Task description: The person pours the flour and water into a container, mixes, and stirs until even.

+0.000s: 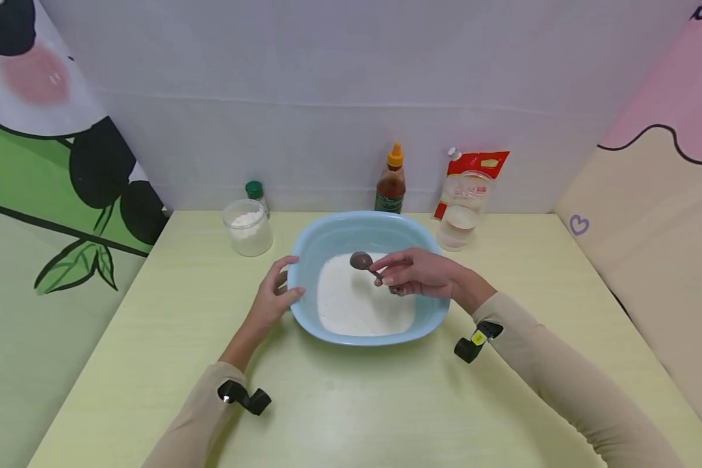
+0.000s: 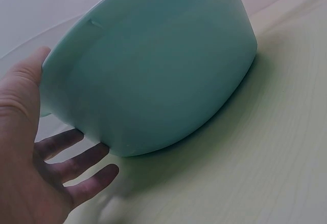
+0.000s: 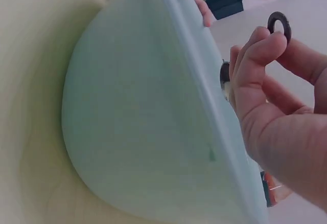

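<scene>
A light blue plastic basin [image 1: 304, 312] stands on the table, its floor covered by a level white substance [image 1: 359, 305]. My left hand [image 1: 272, 296] holds the basin's left rim. In the left wrist view the thumb [image 2: 25, 70] lies at the rim while the other fingers spread along the outer wall. Over the right half of the basin, my right hand [image 1: 424, 276] pinches a small dark brown spoon [image 1: 361, 260] by its handle. The spoon's bowl points left above the white substance. In the right wrist view, the handle's ring-shaped end [image 3: 287, 27] sticks out past the fingertips.
Behind the basin to the left are a glass jar [image 1: 248, 231] of white powder and a green-capped shaker [image 1: 255, 191]. A sauce bottle [image 1: 390, 182] with an orange cap stands behind it. Back right are a clear container of liquid [image 1: 457, 224] and a red spouted pouch [image 1: 485, 162].
</scene>
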`<action>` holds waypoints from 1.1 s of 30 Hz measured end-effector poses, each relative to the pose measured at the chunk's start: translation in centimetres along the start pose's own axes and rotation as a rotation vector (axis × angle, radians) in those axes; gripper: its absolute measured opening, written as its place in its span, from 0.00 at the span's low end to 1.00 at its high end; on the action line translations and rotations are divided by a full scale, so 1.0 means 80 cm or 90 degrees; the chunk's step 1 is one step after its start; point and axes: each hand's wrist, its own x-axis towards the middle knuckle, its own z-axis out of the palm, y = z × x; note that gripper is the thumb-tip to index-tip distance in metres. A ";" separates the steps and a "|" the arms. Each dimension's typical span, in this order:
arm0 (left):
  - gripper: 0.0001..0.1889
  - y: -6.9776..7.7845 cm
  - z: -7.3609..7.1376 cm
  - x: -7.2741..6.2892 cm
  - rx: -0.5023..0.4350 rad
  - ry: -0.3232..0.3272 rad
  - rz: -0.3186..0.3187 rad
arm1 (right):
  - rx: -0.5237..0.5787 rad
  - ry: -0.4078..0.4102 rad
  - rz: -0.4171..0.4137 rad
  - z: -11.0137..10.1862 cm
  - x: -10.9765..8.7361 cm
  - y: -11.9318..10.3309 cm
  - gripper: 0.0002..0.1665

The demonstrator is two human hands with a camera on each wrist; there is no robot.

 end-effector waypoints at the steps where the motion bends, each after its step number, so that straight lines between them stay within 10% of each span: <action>1: 0.33 0.000 0.000 0.000 0.000 0.001 -0.001 | 0.013 0.000 -0.008 -0.001 -0.002 0.001 0.28; 17: 0.33 -0.002 -0.004 -0.002 0.009 0.007 -0.002 | 0.001 0.108 -0.200 -0.042 -0.103 -0.015 0.22; 33: 0.32 0.000 -0.003 -0.004 0.007 0.004 -0.003 | 0.030 0.185 -0.147 -0.136 -0.155 0.118 0.19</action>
